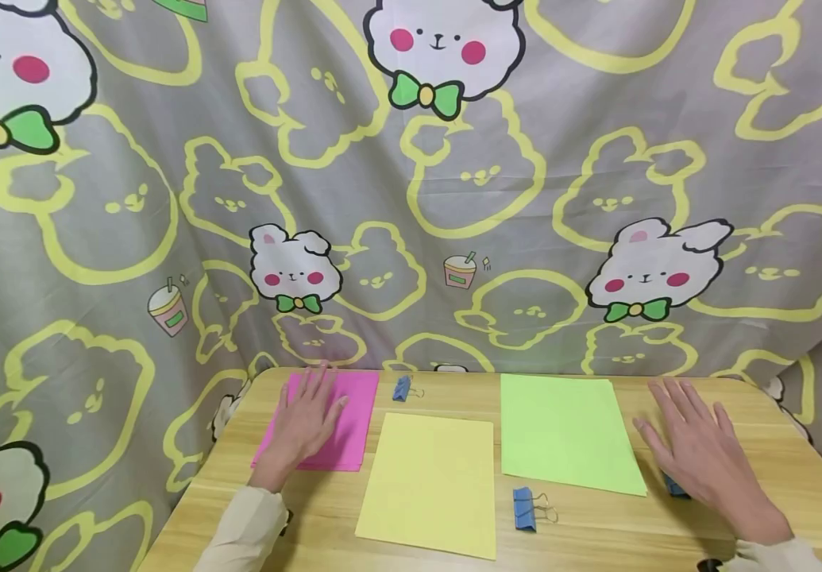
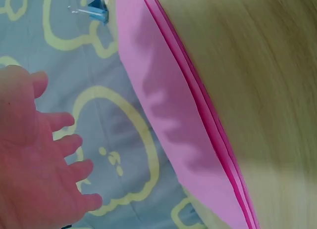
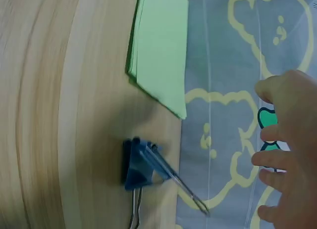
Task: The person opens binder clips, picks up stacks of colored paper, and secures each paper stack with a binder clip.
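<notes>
Yellow paper (image 1: pixel 432 485): flat on the wooden surface (image 1: pixel 318 532).
Pink paper (image 1: pixel 349 421): layered, left of the yellow paper and slightly farther back.
Green paper (image 1: pixel 568 433): layered, right of the yellow paper.
Left hand (image 1: pixel 306 421): left of the yellow paper, above the pink paper, fingers spread, gripping nothing.
Right hand (image 1: pixel 704 453): well right of the yellow paper, fingers extended, holding nothing.
Far clip (image 1: pixel 401 388): blue, just behind the yellow paper.
Near clip (image 1: pixel 524 509): blue, just right of the yellow paper.
Side clip (image 1: pixel 675 486): blue, well right of the yellow paper, partly hidden by the right hand.
</notes>
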`<state>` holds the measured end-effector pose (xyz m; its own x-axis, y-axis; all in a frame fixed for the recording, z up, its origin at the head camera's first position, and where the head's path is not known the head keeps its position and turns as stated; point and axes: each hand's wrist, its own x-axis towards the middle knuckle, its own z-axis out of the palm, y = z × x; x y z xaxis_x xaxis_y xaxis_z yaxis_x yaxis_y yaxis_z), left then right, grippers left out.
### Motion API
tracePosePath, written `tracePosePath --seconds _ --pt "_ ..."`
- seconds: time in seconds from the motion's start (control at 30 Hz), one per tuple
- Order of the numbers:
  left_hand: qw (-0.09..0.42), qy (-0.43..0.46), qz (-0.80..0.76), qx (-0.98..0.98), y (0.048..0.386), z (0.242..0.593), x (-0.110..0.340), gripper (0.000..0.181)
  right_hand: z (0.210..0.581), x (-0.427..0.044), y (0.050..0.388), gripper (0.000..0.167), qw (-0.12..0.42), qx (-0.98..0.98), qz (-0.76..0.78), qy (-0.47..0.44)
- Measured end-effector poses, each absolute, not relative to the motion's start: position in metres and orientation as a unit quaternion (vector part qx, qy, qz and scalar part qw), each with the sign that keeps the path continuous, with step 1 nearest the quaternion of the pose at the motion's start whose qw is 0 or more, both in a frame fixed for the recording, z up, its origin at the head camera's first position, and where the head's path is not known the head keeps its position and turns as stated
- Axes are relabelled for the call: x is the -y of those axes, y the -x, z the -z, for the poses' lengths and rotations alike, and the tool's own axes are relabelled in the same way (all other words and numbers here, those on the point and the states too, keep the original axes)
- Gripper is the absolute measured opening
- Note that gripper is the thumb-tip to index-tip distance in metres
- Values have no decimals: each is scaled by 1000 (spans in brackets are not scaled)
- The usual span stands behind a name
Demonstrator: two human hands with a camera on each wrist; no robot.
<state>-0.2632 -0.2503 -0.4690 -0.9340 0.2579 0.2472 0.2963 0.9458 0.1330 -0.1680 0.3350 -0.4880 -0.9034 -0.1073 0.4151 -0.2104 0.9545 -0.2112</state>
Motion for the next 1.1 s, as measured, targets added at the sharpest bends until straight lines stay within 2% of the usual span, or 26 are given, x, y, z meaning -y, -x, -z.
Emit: tracePosePath --seconds 0.13,0.23,0.37,0.6,0.9,1.1 --pt "118 137 112 977 264 472 256 65 482 -331 168 53 258 949 -152 -98" --pt "96 117 132 980 263 473 259 65 475 -323 165 44 282 934 -193 -104" --pt "41 62 156 985 260 473 262 67 462 -301 161 41 287 919 -252 -95" --pt "23 -2 191 981 258 474 276 64 450 -244 171 42 333 885 -305 -112" --pt "-63 -79 235 967 261 470 298 73 454 -178 183 40 319 873 -350 -118" --pt "-85 -114 243 959 263 471 313 77 460 -136 198 43 274 870 -397 -101"
